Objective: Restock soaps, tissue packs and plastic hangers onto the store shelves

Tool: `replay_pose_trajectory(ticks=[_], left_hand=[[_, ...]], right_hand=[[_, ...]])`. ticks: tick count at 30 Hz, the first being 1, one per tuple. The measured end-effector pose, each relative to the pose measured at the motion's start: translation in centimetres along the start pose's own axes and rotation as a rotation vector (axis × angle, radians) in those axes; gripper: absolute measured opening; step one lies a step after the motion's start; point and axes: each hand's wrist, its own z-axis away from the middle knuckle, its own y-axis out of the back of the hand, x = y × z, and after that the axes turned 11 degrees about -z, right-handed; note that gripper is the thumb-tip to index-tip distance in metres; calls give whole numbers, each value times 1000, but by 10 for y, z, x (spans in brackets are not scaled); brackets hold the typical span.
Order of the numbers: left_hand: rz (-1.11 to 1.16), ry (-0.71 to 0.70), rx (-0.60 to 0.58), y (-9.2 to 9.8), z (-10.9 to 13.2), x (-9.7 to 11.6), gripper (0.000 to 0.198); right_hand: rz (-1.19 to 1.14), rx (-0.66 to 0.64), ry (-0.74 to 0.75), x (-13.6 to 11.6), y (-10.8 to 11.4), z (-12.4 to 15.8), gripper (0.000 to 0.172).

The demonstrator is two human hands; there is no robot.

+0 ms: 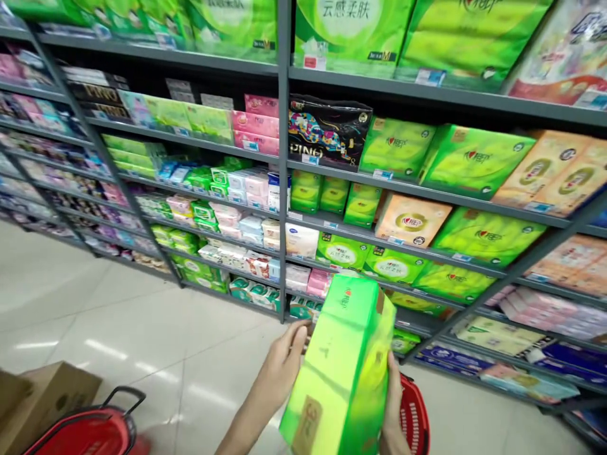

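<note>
I hold a tall green pack of tissues (pixel 344 366) upright in front of me, low in the view. My left hand (pixel 281 368) grips its left side with the fingers curled round the edge. On the pack's right side my right hand (pixel 392 404) is pressed, only its thumb and part of the palm showing. Behind the pack are grey shop shelves (pixel 283 158) full of green, pink and orange tissue packs.
A red shopping basket (pixel 415 414) sits on the floor just right of my hands. Another red basket (pixel 88 433) with a black handle and a cardboard box (pixel 42 398) stand at the bottom left. Pale glossy floor tiles (pixel 142 328) stretch leftward along the aisle.
</note>
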Motion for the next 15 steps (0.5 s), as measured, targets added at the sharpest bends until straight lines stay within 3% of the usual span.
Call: replay_pose_trajectory(ticks=[2, 4, 8, 11, 15], left_hand=[[-12, -45, 18, 0, -26, 8, 64], [3, -105, 22, -9, -52, 5, 74], [164, -82, 59, -34, -119, -9, 94], [75, -84, 108, -43, -177, -11, 87], [-146, -156, 199, -45, -241, -4, 65]], right_hand=[[30, 8, -31, -15, -8, -28, 80], [98, -64, 54, -27, -23, -59, 80], [193, -182, 206, -45, -59, -125, 84], [210, -245, 221, -59, -79, -174, 84], [247, -318, 373, -75, -95, -233, 80]])
